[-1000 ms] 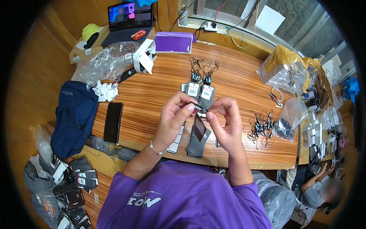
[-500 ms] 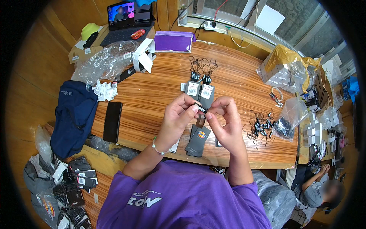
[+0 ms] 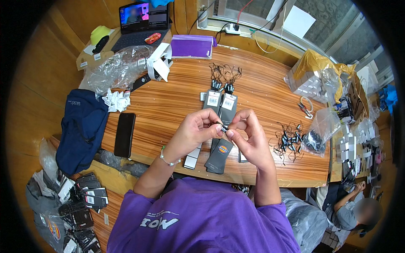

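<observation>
My left hand [image 3: 196,130] and my right hand [image 3: 251,137] meet over the near middle of the table. Fingertips of both pinch a small black hang-tag string seal [image 3: 224,128] with white marks. Just below it, dark grey hang tags [image 3: 217,158] with a round coloured logo lie on the wood; I cannot tell whether the string passes through one. Beyond my fingers, two rows of grey tags with white labels [image 3: 228,102] lie side by side, their black strings [image 3: 225,75] spread at the far end. Right of my right hand sits a tangled heap of black string seals [image 3: 290,139].
A black phone [image 3: 125,135] and a navy pouch [image 3: 82,128] lie left. Clear plastic wrap [image 3: 118,67], a laptop [image 3: 137,25] and a purple folder [image 3: 192,46] are behind. Small pliers [image 3: 304,110] and bagged boxes [image 3: 310,82] stand right. Another person [image 3: 348,213] sits lower right.
My fingers have closed further around the seal, and it has shifted slightly down between them. My left hand has lowered a little, with more of a white label showing beside its wrist.
</observation>
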`<state>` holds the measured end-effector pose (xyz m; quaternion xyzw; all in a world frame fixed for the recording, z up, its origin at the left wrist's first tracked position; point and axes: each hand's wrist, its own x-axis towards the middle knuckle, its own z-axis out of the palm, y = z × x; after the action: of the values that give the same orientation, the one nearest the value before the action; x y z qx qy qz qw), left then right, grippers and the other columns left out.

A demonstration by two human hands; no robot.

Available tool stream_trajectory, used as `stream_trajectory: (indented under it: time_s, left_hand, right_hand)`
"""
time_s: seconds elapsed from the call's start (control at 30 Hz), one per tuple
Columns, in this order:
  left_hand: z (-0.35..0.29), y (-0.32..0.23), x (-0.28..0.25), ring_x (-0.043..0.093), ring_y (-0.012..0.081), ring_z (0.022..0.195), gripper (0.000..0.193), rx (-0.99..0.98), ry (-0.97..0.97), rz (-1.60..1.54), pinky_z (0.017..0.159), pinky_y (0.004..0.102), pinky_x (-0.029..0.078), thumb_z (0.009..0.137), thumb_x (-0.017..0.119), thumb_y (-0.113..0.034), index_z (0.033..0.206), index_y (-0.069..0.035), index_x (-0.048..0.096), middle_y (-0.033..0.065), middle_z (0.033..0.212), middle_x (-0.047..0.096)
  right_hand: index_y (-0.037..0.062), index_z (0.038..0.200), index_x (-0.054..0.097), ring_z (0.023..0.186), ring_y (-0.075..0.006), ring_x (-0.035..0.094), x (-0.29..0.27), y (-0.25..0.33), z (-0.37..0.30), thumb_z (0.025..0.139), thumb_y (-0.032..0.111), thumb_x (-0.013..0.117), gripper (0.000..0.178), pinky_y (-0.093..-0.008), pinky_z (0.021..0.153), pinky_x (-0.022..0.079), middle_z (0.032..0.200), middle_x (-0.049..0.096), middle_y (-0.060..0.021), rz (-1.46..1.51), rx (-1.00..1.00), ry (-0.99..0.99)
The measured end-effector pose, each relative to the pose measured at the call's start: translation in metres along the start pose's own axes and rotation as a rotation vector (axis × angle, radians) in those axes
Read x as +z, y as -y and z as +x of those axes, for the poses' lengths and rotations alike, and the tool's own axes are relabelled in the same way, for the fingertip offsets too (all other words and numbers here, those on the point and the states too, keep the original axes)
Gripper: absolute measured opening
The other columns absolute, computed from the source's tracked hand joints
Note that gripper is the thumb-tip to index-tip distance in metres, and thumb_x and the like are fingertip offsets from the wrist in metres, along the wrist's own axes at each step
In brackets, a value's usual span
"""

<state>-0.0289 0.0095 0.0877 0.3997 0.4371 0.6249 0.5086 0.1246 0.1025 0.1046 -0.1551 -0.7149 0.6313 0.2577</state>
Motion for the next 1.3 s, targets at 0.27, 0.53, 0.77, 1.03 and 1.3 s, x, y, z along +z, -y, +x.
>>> stream_trajectory:
  time_s: [0.27,0.53,0.77,1.03,1.3]
  left_hand:
    - [0.001,0.009,0.009,0.054,0.0052,0.068,0.009,-0.009,-0.052,-0.152,0.063,0.0176,0.044,0.085,0.056,-0.011,0.084,-0.003,0.051,0.0041,0.075,0.059]
    - [0.001,0.011,0.012,0.054,0.0059,0.068,0.01,-0.012,0.009,-0.217,0.063,0.0181,0.044,0.085,0.056,-0.012,0.083,-0.003,0.052,0.0044,0.076,0.059]
    - [0.006,0.007,0.013,0.054,0.0066,0.066,0.011,0.162,-0.107,0.056,0.064,0.0173,0.043,0.085,0.057,-0.013,0.085,-0.002,0.054,0.0022,0.075,0.059]
    - [0.02,0.019,0.003,0.043,0.0268,0.102,0.034,0.514,-0.364,0.887,0.09,0.0373,0.034,0.08,0.059,-0.019,0.108,-0.002,0.049,0.0149,0.107,0.044]
    - [0.008,0.069,0.01,0.054,0.013,0.079,0.046,0.298,-0.283,0.37,0.072,0.0269,0.044,0.083,0.053,-0.001,0.123,-0.005,0.03,0.0094,0.094,0.05]
  right_hand:
    - [0.006,0.099,0.042,0.089,-0.013,0.047,-0.009,-0.025,0.011,0.082,0.006,0.057,0.023,-0.0265,0.081,0.037,0.093,0.048,-0.005,0.296,-0.187,0.073]
    - [0.0067,0.097,0.043,0.083,-0.0102,0.044,-0.001,-0.03,0.006,0.083,0.008,0.058,0.021,-0.0241,0.076,0.037,0.088,0.046,-0.0033,0.467,-0.153,0.086]
    - [0.0049,0.098,0.044,0.089,-0.0116,0.046,-0.002,-0.027,0.009,0.089,0.018,0.05,0.017,-0.0253,0.079,0.038,0.094,0.048,-0.0042,0.304,-0.108,0.043]
    - [0.0067,0.082,0.045,0.079,-0.0159,0.052,0.01,-0.05,0.023,0.095,0.028,0.038,0.026,-0.0278,0.074,0.043,0.078,0.055,-0.0087,0.764,0.059,-0.065]
    - [0.0046,0.09,0.046,0.087,-0.0241,0.056,0.012,-0.058,0.029,0.095,0.025,0.034,0.024,-0.0354,0.081,0.044,0.083,0.056,-0.0131,0.909,0.045,-0.266]
